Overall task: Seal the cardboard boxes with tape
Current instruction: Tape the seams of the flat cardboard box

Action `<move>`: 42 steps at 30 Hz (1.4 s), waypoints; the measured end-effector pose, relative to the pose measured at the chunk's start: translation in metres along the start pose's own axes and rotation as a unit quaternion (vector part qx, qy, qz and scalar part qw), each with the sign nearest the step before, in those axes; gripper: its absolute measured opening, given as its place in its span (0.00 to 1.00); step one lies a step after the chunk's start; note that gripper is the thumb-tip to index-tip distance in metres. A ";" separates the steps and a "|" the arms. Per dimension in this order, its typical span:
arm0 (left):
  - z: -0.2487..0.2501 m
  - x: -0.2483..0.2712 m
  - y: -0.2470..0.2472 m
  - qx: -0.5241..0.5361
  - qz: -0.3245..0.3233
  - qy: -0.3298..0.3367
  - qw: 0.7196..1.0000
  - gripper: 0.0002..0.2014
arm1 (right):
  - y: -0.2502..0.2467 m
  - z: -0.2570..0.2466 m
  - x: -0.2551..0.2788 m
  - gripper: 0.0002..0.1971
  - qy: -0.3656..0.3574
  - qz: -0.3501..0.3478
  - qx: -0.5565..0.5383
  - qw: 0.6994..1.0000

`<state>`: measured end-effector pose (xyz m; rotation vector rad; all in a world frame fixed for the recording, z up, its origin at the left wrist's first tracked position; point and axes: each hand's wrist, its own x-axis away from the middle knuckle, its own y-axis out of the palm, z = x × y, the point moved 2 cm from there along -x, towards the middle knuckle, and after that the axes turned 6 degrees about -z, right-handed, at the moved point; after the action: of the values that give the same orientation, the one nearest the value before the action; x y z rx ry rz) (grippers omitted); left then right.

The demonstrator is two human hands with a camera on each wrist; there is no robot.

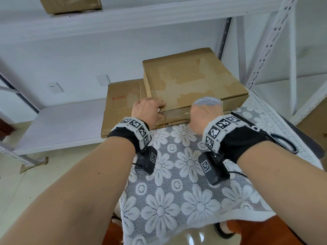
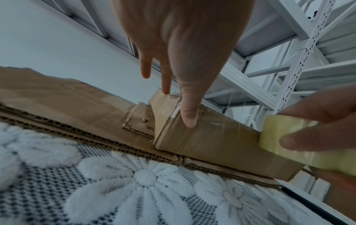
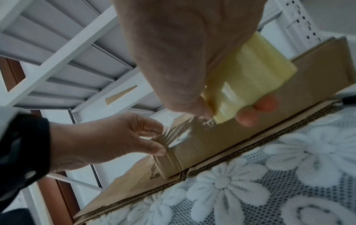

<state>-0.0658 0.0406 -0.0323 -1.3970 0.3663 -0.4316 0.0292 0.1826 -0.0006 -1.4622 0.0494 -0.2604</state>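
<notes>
A flat brown cardboard box (image 1: 194, 80) lies on flattened cardboard (image 1: 122, 110) at the far end of the table. My left hand (image 1: 155, 108) is at the box's near left corner. Its fingers lie on top, and its thumb (image 2: 189, 118) presses clear tape (image 3: 179, 134) onto the front face. To the right, my right hand (image 1: 206, 110) grips a pale yellow tape roll (image 3: 248, 76) against the front edge. A strip of tape stretches from the roll (image 2: 289, 137) along the front face to my left thumb.
A white lace tablecloth (image 1: 177, 191) covers the table. Black-handled scissors (image 1: 283, 142) lie at its right edge, behind my right wrist. White metal shelving (image 1: 265, 55) stands behind and to the right. Another cardboard box (image 1: 70, 4) sits on an upper shelf.
</notes>
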 end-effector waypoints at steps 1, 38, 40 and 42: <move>0.000 0.000 0.000 0.001 -0.001 -0.001 1.000 0.22 | -0.001 -0.001 0.000 0.14 0.001 0.009 0.009 1.000; 0.003 -0.008 0.002 0.010 -0.025 0.024 0.999 0.20 | -0.006 0.001 -0.033 0.10 0.066 0.006 -0.073 0.995; 0.008 -0.008 0.003 -0.014 -0.024 0.029 0.999 0.25 | -0.004 0.002 -0.033 0.11 0.064 0.010 -0.069 0.995; 0.014 -0.008 0.003 -0.062 -0.029 0.038 0.997 0.32 | -0.004 0.002 -0.033 0.11 0.062 0.012 -0.068 0.996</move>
<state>-0.0659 0.0575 -0.0333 -1.5166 0.4219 -0.5181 -0.0029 0.1909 -0.0003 -1.5779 0.1884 -0.3336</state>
